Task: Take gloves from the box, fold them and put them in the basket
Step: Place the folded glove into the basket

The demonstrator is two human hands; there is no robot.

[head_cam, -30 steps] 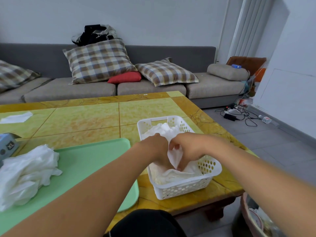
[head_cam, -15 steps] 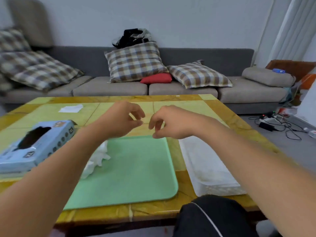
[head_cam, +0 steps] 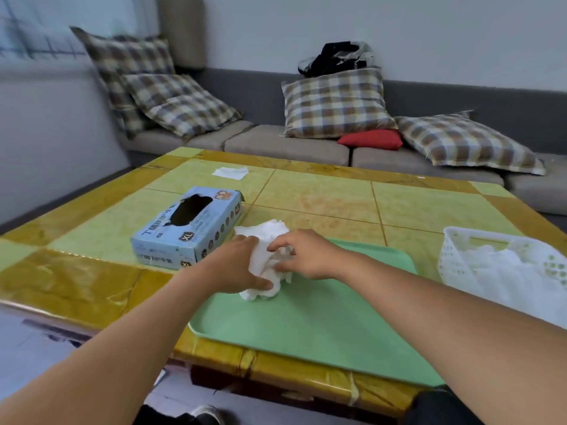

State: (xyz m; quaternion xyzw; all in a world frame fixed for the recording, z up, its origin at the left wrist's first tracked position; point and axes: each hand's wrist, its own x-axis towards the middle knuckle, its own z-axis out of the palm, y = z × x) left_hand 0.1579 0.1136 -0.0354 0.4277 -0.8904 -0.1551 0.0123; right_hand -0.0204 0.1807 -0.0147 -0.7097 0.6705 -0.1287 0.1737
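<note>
A crumpled pile of white gloves (head_cam: 265,237) lies at the far left corner of the green tray (head_cam: 322,326). My left hand (head_cam: 239,265) rests on the pile's left side with fingers closed around it. My right hand (head_cam: 302,254) pinches the pile from the right. The light blue glove box (head_cam: 190,228) lies on the table just left of the pile, its oval opening facing up. The white perforated basket (head_cam: 454,256) stands at the right edge, holding white folded gloves (head_cam: 515,271).
The yellow-green tiled table (head_cam: 322,197) carries a flat white sheet (head_cam: 230,172) at its far side. A grey sofa (head_cam: 291,142) with plaid cushions and a red pillow (head_cam: 371,139) runs behind the table. The table's near edge is close to my body.
My hands left the basket, crossed over the tray empty, and now both grip the glove pile on the tray. The view swung left, so the basket now sits at the right edge.
</note>
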